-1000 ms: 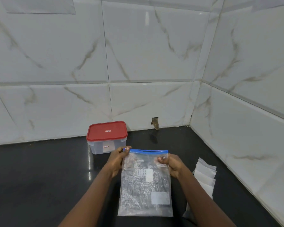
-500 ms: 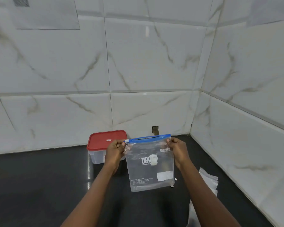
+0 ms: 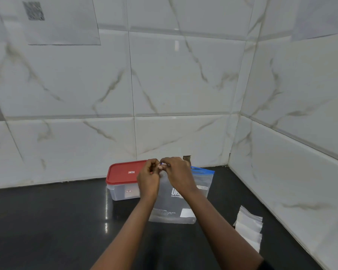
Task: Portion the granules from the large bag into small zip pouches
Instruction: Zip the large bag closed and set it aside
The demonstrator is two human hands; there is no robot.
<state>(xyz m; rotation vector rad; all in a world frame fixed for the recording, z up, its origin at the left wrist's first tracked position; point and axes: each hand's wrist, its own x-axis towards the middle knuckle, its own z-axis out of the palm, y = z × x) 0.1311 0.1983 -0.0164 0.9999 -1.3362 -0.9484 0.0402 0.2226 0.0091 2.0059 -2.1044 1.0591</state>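
A large clear zip bag (image 3: pixel 173 207) with a blue zip strip and white print hangs upright over the black counter, its bottom edge near the surface. My left hand (image 3: pixel 148 180) and my right hand (image 3: pixel 179 176) meet at its top left corner, both pinching the zip end there. The blue strip's right end sticks out behind my right wrist. A stack of small clear zip pouches (image 3: pixel 249 230) lies flat on the counter at the lower right. No granules can be made out inside the bag.
A clear plastic box with a red lid (image 3: pixel 123 182) stands behind my left hand by the back wall. The black counter (image 3: pixel 47 221) runs into a corner of marble-look wall tiles. A small hole (image 3: pixel 187 158) shows in the back wall.
The bag was lifted from lying flat to hanging upright. My right hand slid from the top right corner across to the top left, next to my left hand. The camera tilted up.
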